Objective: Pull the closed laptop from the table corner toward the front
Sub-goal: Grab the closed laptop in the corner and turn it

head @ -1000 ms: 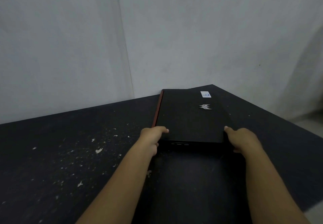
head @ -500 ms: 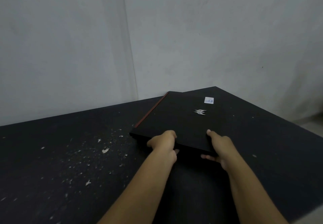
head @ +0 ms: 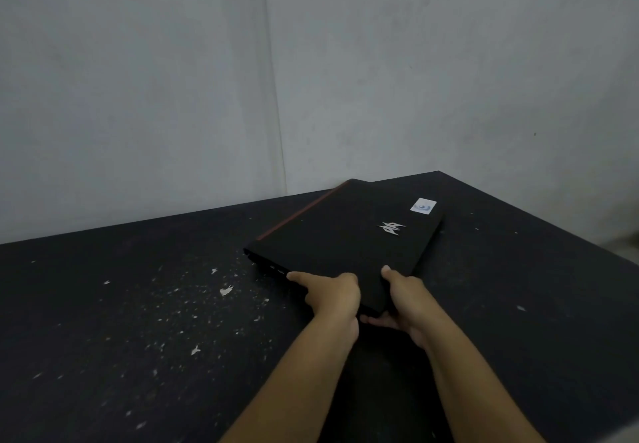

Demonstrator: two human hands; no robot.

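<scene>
A closed black laptop [head: 340, 235] with a red strip along its left edge, a silver logo and a pale sticker lies skewed on the dark table [head: 138, 304], its near corner pointing toward me. My left hand [head: 332, 295] grips the near-left edge by that corner, thumb on the lid. My right hand [head: 404, 299] holds the near-right edge, thumb on top and fingers curled under the raised corner. The far end stays close to the wall corner.
Two grey walls meet behind the table, just left of the laptop's far end. White flecks and scraps [head: 226, 290] litter the table's left half. The table's right edge [head: 553, 225] runs diagonally, with floor beyond it.
The laptop has turned from square to skewed and slid nearer me. Both hands moved from its two front corners to either side of one near corner, closer together.
</scene>
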